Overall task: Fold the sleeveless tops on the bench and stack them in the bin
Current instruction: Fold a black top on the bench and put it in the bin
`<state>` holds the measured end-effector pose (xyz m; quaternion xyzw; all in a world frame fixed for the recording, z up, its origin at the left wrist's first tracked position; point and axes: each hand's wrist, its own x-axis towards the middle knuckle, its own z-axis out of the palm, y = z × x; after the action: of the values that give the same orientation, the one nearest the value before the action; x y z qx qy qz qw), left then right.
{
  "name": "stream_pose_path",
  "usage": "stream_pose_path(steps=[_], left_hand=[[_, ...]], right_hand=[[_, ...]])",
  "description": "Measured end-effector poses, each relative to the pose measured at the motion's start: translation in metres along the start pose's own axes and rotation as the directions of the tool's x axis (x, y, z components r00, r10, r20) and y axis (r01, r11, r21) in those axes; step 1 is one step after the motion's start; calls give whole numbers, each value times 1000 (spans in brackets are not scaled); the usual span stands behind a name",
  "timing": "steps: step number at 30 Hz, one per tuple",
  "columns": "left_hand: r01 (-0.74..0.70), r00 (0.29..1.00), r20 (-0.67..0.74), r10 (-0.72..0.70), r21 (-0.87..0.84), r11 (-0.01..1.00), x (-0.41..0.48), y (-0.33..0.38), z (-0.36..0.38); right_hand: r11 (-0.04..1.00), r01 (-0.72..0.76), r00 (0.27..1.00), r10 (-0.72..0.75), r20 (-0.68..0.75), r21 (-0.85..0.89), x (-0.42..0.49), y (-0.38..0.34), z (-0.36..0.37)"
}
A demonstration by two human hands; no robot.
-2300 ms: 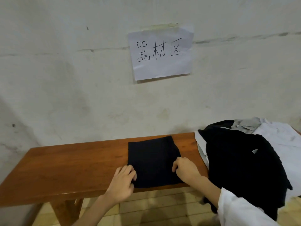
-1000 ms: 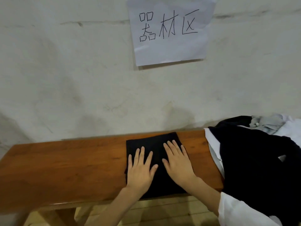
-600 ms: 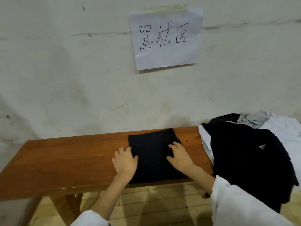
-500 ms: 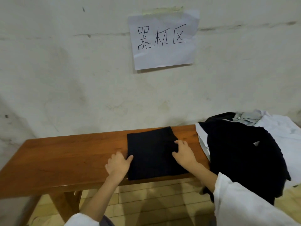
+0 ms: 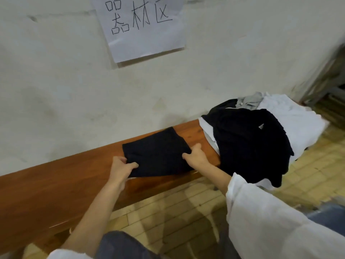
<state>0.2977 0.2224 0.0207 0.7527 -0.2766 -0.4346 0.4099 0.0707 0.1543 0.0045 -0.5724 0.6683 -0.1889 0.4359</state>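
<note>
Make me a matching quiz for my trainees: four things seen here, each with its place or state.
Things:
1 sign
2 top
3 pile
4 left hand

Places or states:
a heaped on the bench's right end
b on the wall
c folded, mid-bench
d grips the top's left edge

Pairs: 1-b, 2-c, 3-a, 4-d

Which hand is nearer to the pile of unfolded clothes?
Right. The right hand grips the folded top at its edge beside the pile; the left hand grips the opposite edge, farther away.
</note>
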Motion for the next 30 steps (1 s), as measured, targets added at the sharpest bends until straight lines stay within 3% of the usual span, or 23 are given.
stream_pose_path(steps=[2, 5, 9, 13, 17, 25, 30], left_hand=[[-5, 999, 36, 7, -36, 999, -4, 19, 0], [-17, 991, 134, 11, 44, 999, -18, 51, 17], [-124, 963, 252, 96, 94, 988, -52, 87, 59], [-258, 915, 345, 207, 110, 960, -106, 106, 125], [-368, 820, 510, 259, 124, 922, -172, 107, 215], [-494, 640, 761, 103, 306, 813, -270, 44, 388], [-642, 493, 869, -33, 389, 661, -290, -21, 488]], right_hand=[[997, 57, 998, -56, -17, 55, -5, 2, -7], [974, 60, 996, -74, 57, 218, -15, 9, -29], [885, -101, 995, 84, 58, 455, -47, 24, -85], [833, -89, 985, 157, -78, 546, -90, 55, -153], [798, -38, 942, 229, -244, 601, -140, 116, -225], [742, -78, 784, 459, -419, 666, -225, 275, -298], [674, -192, 704, 601, -378, 713, -258, 377, -295]])
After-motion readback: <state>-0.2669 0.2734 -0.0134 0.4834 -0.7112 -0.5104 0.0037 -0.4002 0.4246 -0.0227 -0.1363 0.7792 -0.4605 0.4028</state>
